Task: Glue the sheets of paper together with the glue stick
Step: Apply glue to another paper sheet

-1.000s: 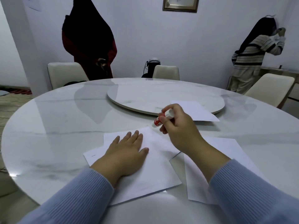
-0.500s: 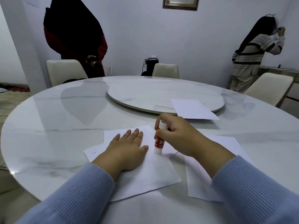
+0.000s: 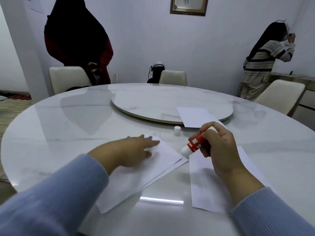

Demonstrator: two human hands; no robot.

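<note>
Glue stick point(image 3: 196, 144), right hand point(image 3: 219, 147) clamped round it, now lifted clear, tilted tip-down beside the paper stack point(image 3: 146, 169) near the tabletop's point(image 3: 68, 126) front edge. Left hand point(image 3: 129, 150), fingers flat, has slid forward on the stack; gluing stroke judged finished.

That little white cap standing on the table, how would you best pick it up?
Pinch the white cap by its round sides, coming straight down from above. It stands upright and alone on the bare table, beyond the glue stick that the right hand holds, so nothing blocks the fingers.
</note>
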